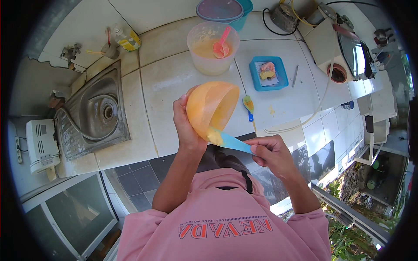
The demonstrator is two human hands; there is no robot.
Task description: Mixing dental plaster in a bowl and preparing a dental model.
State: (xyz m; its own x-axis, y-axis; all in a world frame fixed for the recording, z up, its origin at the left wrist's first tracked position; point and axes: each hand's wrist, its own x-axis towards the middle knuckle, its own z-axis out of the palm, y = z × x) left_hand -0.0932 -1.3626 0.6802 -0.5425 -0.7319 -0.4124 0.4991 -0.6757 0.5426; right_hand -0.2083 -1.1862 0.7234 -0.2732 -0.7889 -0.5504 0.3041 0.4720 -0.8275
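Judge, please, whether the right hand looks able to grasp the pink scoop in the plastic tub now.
Probably not as things stand: the right hand is occupied with the light-blue spatula. The pink scoop itself seems accessible through the open top of the plastic tub.

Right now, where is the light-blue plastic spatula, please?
In the head view, the spatula is right of centre, in the right hand, its tip at the orange round bowl.

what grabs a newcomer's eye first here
At the centre, the tilted, round orange bowl in the left hand stands out, with a pale-blue spatula in the right hand at its rim. Beyond it on the white-tiled counter stands a translucent round plastic tub with a pink plastic scoop inside.
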